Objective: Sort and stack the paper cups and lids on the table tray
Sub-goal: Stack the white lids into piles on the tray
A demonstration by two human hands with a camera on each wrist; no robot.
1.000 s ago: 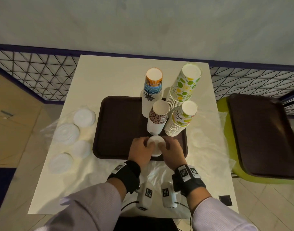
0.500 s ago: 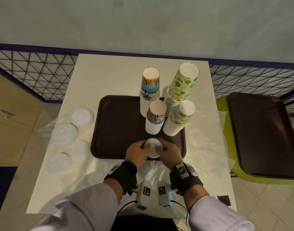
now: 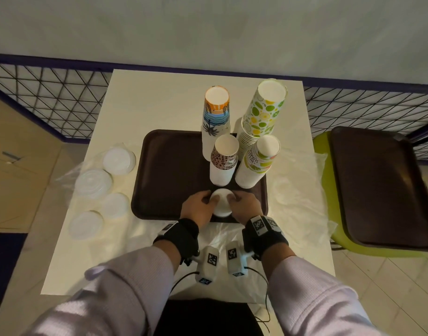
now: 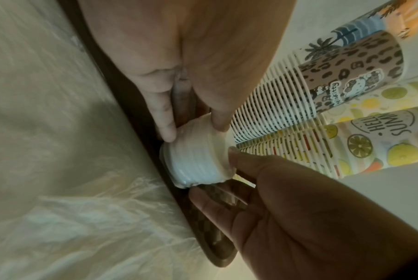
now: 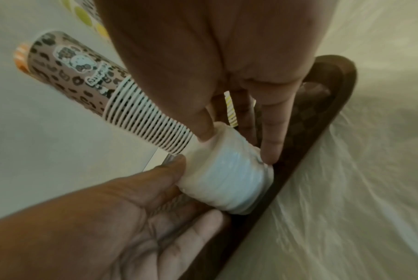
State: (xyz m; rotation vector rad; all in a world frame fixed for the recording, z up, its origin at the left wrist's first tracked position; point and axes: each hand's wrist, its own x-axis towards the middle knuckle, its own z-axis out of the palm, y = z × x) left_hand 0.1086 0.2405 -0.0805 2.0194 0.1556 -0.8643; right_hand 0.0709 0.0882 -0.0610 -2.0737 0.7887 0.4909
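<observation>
A short stack of white lids (image 3: 222,206) stands on the near edge of the brown tray (image 3: 171,178). My left hand (image 3: 198,209) grips its left side and my right hand (image 3: 244,207) its right side. In the left wrist view, thumb and fingers of my left hand (image 4: 193,130) pinch the lid stack (image 4: 198,161). In the right wrist view my right hand (image 5: 237,144) pinches the stack (image 5: 229,176) the same way. Behind it stand upturned cup stacks: leopard-print (image 3: 224,161), lemon-print (image 3: 259,163), beach-print (image 3: 216,117) and green citrus (image 3: 264,110).
Several loose lid piles (image 3: 94,179) lie on clear plastic wrap left of the tray. More wrap (image 3: 293,197) covers the table to the right. A second brown tray (image 3: 378,185) sits on a green chair at right. A mesh railing runs behind the table.
Both hands keep their hold on the lid stack at the tray's near edge. Only the head view has shifted slightly.
</observation>
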